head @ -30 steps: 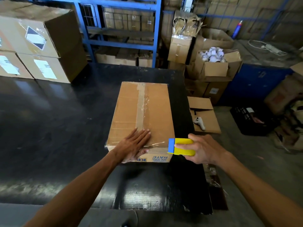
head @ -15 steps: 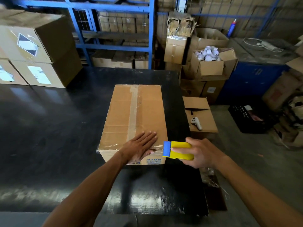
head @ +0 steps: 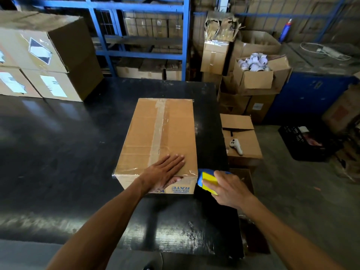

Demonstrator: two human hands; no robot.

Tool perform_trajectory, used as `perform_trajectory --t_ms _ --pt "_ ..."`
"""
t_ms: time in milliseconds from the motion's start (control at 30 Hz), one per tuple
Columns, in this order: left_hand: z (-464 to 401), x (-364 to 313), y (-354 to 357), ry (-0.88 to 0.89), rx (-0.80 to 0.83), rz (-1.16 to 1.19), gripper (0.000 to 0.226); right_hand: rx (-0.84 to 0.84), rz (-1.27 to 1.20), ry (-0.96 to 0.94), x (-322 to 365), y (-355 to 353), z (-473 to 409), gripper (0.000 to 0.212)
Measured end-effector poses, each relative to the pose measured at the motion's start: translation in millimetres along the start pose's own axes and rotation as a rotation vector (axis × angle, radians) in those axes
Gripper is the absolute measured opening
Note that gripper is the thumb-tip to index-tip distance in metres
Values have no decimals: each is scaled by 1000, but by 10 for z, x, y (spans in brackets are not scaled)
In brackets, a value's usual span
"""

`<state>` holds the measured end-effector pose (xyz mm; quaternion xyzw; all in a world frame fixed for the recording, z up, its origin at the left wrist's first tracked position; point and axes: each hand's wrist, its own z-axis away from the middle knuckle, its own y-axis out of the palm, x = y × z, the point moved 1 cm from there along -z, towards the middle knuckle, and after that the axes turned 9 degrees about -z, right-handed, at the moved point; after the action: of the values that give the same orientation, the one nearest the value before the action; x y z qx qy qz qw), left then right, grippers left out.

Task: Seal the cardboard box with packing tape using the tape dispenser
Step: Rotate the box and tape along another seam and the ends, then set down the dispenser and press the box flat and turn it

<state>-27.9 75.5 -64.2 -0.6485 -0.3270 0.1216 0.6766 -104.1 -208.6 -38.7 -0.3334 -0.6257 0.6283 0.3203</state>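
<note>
A closed cardboard box [head: 171, 125] lies on the black table [head: 58, 152], with clear tape running along its top seam and another strip across its near edge. My left hand [head: 165, 170] lies flat on the box's near end, fingers spread, thumb over the front face. My right hand [head: 229, 188] grips the yellow and blue tape dispenser [head: 206, 180], which touches the box's near right corner.
Stacked cartons [head: 39, 61] stand at the table's far left. Blue racking [head: 146, 36] rises behind. To the right of the table are open boxes, one with white rolls [head: 253, 63], a low carton with a white controller [head: 236, 146], and a black crate [head: 307, 141].
The dispenser has moved left up to the box's near right corner and tipped downward. My left hand stays pressed on the box's near end.
</note>
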Motion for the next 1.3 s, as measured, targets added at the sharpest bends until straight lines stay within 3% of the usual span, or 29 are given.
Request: perform_trajectory --t_ms 67,267,367,500,567,667,733,933,1167,1300 --pt "3 -8 -23 -13 5 15 66 45 -9 21 70 101 -35 55" --pt "-225 -216 -110 -16 16 -42 75 -31 -135 140 -84 41 -126 56" --pt "-493 -421 -178 -77 9 38 71 -84 -365 369 -253 -61 -135 51" --pt "-608 -637 -123 -196 17 121 56 -132 -845 704 -330 -43 -72 44" --pt "-625 -648 -135 -249 -4 157 65 -149 -1015 825 -338 74 -38 37" --pt "-673 -622 -175 -417 118 209 96 -146 -1099 974 -271 283 5 37" --pt "-709 -626 -206 -558 159 245 102 -195 -1202 1023 -169 339 8 32" --pt "-749 -645 -233 -588 223 299 87 -247 -1093 1089 29 692 33 34" --pt "-751 -691 -259 -636 252 206 92 -182 -1117 1177 70 1359 159 30" --pt "-762 -749 -301 -758 285 233 96 -159 -1059 1193 124 1048 148 30"
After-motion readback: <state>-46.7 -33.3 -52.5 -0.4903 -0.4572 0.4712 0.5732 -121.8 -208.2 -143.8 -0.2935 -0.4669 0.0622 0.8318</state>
